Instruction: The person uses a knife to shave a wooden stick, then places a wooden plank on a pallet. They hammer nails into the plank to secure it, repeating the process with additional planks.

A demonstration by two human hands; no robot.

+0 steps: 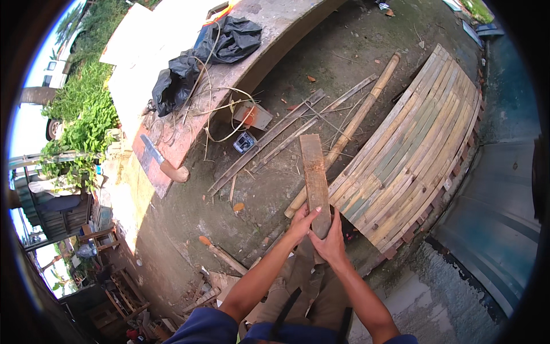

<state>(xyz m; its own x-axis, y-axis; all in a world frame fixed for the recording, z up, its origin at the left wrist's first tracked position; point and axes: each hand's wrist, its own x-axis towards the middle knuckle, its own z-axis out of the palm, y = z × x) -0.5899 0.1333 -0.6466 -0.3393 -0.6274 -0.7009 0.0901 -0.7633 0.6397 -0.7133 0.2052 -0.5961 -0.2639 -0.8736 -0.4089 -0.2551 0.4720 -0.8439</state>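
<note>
Wooden block (316, 183) is clamped at its near end by our left grip (302, 225) and right grip (330, 245), and points away from us. Well left of the grip we see green plants (89, 117); then, ahead and left, the desk (281, 17) bears a broad-bladed tool (163, 161) with a wooden handle and a crumpled black plastic bag (236, 41), whose contents we cannot tell. Thin strips (240, 92) trail over its edge. On the ground, left of and beyond the grip, sit a blue-edged box (245, 142), its inside unclear to us, and a long rail (266, 141). Just ahead, a bamboo pole (366, 106) passes behind our block. Right of the grip, a slatted wooden panel (409, 149) takes up the ground.
</note>
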